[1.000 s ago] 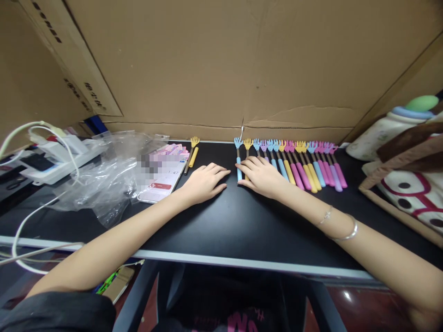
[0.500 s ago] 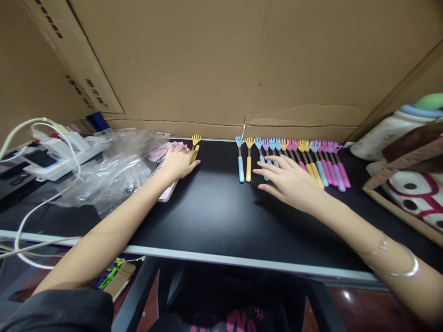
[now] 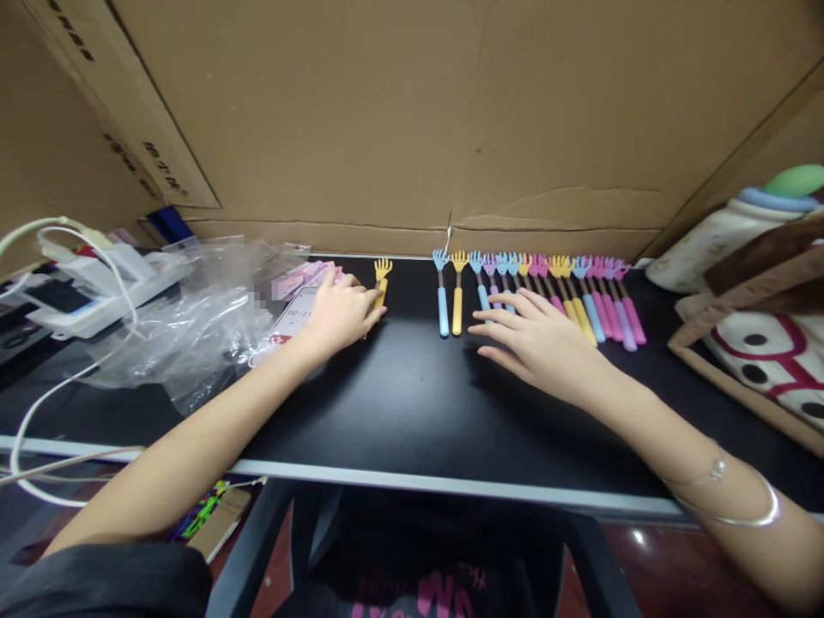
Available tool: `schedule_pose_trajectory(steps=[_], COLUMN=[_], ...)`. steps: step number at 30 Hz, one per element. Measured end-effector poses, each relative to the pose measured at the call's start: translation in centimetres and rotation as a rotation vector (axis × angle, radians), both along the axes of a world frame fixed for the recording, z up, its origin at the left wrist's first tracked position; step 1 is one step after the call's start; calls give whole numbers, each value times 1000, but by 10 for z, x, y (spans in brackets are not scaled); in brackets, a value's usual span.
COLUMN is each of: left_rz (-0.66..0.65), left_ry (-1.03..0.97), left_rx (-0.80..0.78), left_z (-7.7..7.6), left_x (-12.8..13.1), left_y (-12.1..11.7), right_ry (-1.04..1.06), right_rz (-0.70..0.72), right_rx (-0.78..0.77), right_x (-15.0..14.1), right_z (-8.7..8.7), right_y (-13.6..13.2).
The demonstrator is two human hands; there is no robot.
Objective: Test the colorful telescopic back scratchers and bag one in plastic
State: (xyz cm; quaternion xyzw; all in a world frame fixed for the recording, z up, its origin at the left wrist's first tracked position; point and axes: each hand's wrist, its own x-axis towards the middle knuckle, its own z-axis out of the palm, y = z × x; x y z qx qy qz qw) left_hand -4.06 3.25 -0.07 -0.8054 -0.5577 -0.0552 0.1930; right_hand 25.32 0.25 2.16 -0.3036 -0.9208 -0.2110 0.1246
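On a black table, a row of several small hand-shaped scratchers with blue, yellow, pink and purple handles lies against the cardboard wall. My right hand hovers over the row's left part with fingers spread, holding nothing. Apart from the row, to its left, lies a lone yellow scratcher. My left hand has its fingers curled on that scratcher's handle. Under the hand lies a phone with a lit screen.
Crumpled clear plastic bags and pink packets lie left of the phone. A white power strip with cables sits at the far left. A bottle and a patterned bag stand at the right. Cardboard walls the back.
My left hand went left from the table's middle to the lone yellow scratcher and slid it a little right. My right hand lifted off the row's left end and moved right.
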Motion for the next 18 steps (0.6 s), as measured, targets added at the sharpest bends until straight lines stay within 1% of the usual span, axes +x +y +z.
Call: schedule_pose_trajectory(steps=[9,14,18], left_rz=[-128,-229,-344], left_ry=[-80,-169,-286], left_rx=[-26,-53,-140], left_z=[10,11,8], left_x=[17,28,36], left_y=[-18,-28,-32], right_ry=[41,82,94], right_rz=[59,72,101], right_rx=[-80,-106,-148], right_x=[-3,-5,-10], right_z=[2,0,-5], right_y=[-1,-1,-3])
